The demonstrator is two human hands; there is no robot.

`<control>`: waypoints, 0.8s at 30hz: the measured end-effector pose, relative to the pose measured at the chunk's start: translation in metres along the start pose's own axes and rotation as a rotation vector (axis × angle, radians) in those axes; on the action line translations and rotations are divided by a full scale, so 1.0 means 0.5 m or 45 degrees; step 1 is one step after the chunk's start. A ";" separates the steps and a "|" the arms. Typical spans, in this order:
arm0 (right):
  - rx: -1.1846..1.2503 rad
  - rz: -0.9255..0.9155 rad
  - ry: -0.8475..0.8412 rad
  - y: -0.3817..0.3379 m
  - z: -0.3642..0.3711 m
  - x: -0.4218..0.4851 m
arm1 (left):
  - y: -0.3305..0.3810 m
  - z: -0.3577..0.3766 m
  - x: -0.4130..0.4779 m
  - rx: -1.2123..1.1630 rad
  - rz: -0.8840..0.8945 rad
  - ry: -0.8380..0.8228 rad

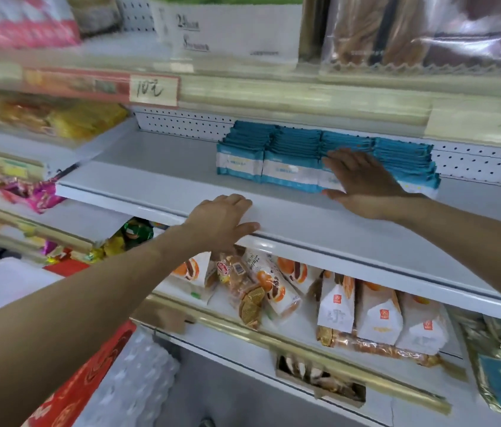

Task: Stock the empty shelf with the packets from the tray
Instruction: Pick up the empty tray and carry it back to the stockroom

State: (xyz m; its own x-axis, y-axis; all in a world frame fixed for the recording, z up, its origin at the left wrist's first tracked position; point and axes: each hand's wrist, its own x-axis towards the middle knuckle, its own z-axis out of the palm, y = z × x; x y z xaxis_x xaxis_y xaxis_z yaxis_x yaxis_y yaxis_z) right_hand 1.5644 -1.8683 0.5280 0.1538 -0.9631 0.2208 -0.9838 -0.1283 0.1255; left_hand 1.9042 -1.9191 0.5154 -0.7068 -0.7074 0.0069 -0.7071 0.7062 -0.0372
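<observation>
Packets (pixel 292 155): teal/white, 4 rows, on white shelf (pixel 166 180), rt of centre, near pegboard (pixel 181 124) at back. R hand (pixel 363 183): fingers straight, spread, pressing front of 3rd row. L hand (pixel 221 223): laid on shelf front lip, holding nothing. Bread packs (pixel 378 315): shelf below.

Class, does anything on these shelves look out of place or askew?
Yes. On the lower shelf, the orange-printed bread packets lie tumbled and tilted, while the white packets beside them stand upright. The teal packets sit neatly.
</observation>
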 end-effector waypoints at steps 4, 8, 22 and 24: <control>0.041 -0.143 -0.063 -0.163 -0.017 0.087 | -0.130 0.003 -0.100 -0.024 -0.188 0.043; 0.061 -0.346 -0.029 -0.346 -0.010 0.171 | -0.259 0.005 -0.216 -0.020 -0.393 0.060; 0.466 -0.942 -0.077 -1.095 0.094 0.342 | -0.586 0.154 -0.811 -0.117 -1.180 0.068; 0.526 -0.967 -0.096 -1.169 0.121 0.350 | -0.602 0.190 -0.890 -0.126 -1.277 0.128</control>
State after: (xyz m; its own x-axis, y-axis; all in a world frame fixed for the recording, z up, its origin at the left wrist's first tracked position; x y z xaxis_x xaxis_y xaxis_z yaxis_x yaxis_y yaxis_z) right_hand 2.1610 -1.9761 0.4350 0.7903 -0.5934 0.1529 -0.5745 -0.8043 -0.1519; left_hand 2.4336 -1.8198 0.4285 0.2187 -0.9730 0.0733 -0.9710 -0.2096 0.1150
